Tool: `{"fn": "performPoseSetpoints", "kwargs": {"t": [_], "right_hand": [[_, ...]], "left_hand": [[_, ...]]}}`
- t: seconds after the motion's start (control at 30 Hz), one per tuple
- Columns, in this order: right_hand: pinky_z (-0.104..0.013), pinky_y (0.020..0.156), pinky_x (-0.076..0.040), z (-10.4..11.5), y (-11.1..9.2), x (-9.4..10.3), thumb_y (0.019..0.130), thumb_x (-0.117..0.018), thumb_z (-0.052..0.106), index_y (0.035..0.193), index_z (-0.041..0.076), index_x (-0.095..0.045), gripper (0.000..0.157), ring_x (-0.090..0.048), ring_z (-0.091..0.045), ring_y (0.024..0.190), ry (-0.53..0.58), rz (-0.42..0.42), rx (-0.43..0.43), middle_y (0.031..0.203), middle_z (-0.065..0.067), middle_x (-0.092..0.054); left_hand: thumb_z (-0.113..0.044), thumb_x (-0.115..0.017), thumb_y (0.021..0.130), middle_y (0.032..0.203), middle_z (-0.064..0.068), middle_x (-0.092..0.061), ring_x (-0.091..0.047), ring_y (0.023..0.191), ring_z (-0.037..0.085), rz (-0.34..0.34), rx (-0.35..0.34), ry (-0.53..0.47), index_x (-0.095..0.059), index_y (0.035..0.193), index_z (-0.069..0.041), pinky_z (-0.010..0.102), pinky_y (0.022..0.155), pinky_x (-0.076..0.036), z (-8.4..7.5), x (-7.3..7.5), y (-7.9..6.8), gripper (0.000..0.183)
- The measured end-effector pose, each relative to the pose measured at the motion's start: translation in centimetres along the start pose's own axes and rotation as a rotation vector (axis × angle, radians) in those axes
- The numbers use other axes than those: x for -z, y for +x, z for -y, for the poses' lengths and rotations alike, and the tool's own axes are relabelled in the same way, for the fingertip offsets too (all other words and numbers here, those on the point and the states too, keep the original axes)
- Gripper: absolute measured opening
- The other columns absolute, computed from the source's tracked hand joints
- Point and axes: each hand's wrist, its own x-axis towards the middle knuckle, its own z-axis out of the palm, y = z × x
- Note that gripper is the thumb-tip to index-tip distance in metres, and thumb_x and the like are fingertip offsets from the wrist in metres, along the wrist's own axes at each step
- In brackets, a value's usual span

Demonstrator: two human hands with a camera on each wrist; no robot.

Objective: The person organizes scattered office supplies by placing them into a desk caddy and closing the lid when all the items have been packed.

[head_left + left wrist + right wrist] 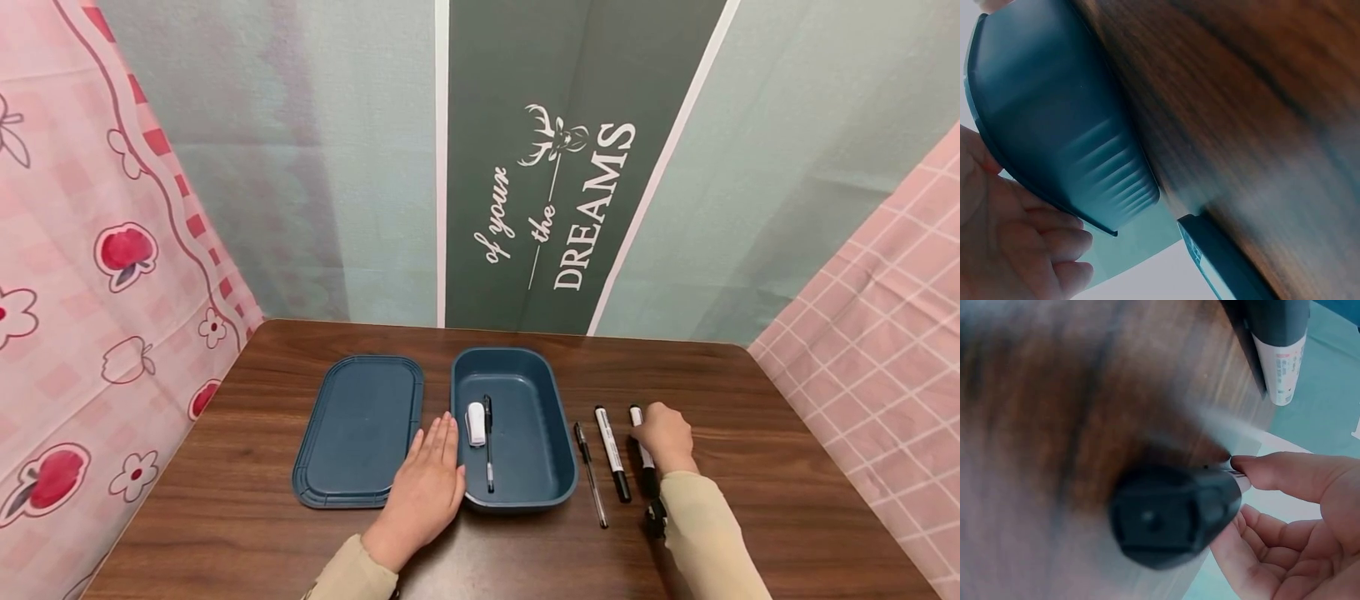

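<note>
My left hand [427,483] lies with straight fingers along the left side of a dark blue plastic box [528,442]. In the left wrist view, those fingers touch the rim of the box [1047,94]. Inside the box are a black-capped pen [490,454] and a small white rounded item [476,423]. On the right, my right hand [663,437] pinches a white marker with black ends [648,481] between thumb and fingers. The right wrist view shows its black end [1160,519] close up, over the table.
Left of the box lies the matching blue lid [360,433], flat on the wooden table [750,467]. Between box and right hand are a clear pen with a black cap [591,475] and another white marker [612,450]. Printed curtains [360,167] hang around the table.
</note>
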Motion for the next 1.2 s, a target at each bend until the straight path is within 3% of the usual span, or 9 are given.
{"fn": "performPoseSetpoints", "kwargs": {"t": [0.2, 0.53, 0.87, 1.07, 1.2], "right_hand": [[-0.034, 0.047, -0.037, -0.2, 0.0, 0.0, 0.081, -0.068, 0.012, 0.058, 0.011, -0.035, 0.04, -0.043, -0.021, 0.051, 0.029, 0.017, -0.014, 0.055, -0.004, -0.037], [-0.033, 0.046, -0.037, -0.6, 0.2, 0.0, 0.079, -0.07, 0.013, 0.058, 0.01, -0.036, 0.039, -0.042, -0.02, 0.05, 0.053, 0.013, -0.019, 0.054, -0.003, -0.037], [-0.027, 0.043, -0.031, -1.2, 0.0, 0.3, 0.081, -0.067, 0.012, 0.047, 0.014, -0.041, 0.044, -0.033, -0.011, 0.041, 0.139, 0.069, 0.001, 0.043, 0.005, -0.033], [-0.029, 0.048, -0.046, -2.3, 0.3, 0.6, 0.082, -0.068, 0.013, 0.058, 0.001, -0.062, 0.028, -0.052, -0.013, 0.047, 0.214, 0.124, 0.014, 0.049, 0.0, -0.053], [-0.033, 0.056, -0.055, -3.3, 0.6, 0.7, 0.083, -0.068, 0.013, 0.066, -0.002, -0.066, 0.023, -0.062, -0.015, 0.055, 0.286, 0.153, 0.021, 0.057, -0.001, -0.06]], "left_hand": [[-0.02, -0.051, 0.094, 0.143, 0.024, -0.038, -0.037, 0.133, 0.033, -0.013, 0.0, -0.007, -0.041, 0.136, 0.011, 0.045, 0.108, -0.031, 0.0, -0.1, -0.1, 0.053], [-0.02, -0.05, 0.095, 0.143, 0.024, -0.038, -0.037, 0.133, 0.033, -0.014, -0.004, -0.01, -0.041, 0.136, 0.012, 0.045, 0.108, -0.031, 0.0, -0.1, -0.1, 0.053], [-0.02, -0.052, 0.094, 0.143, 0.024, -0.039, -0.038, 0.132, 0.033, -0.023, -0.005, -0.009, -0.042, 0.136, 0.011, 0.045, 0.108, -0.031, 0.0, -0.2, -0.1, 0.053], [-0.02, -0.051, 0.094, 0.143, 0.024, -0.038, -0.037, 0.132, 0.034, -0.028, -0.007, -0.005, -0.042, 0.136, 0.011, 0.045, 0.108, -0.031, 0.0, -0.2, -0.1, 0.053], [-0.02, -0.051, 0.094, 0.143, 0.024, -0.038, -0.037, 0.132, 0.034, -0.025, -0.008, -0.005, -0.041, 0.136, 0.011, 0.045, 0.108, -0.031, 0.1, -0.2, -0.1, 0.053]]}}
